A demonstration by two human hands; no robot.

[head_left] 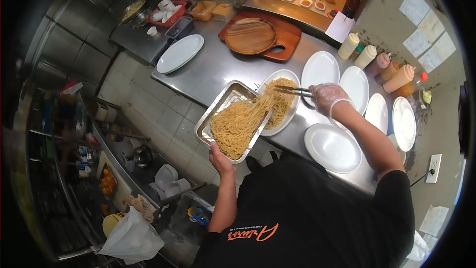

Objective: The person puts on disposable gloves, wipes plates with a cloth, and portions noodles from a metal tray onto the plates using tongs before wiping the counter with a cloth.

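My left hand [219,157] grips the near corner of a metal tray [221,104] heaped with yellow noodles [238,125], holding it tilted over the counter edge. My right hand [328,97], in a clear plastic glove, holds metal tongs [293,90] whose tips rest on noodles lying on a white oval plate [292,75]. A strand of noodles bridges the tray and that plate.
Several empty white plates [332,147] ring the steel counter [213,69]. Squeeze bottles [378,63] line the far right edge. A round wooden board [250,35] sits on a red tray further back. A white plastic bag [131,239] and shelves stand by the tiled floor, left.
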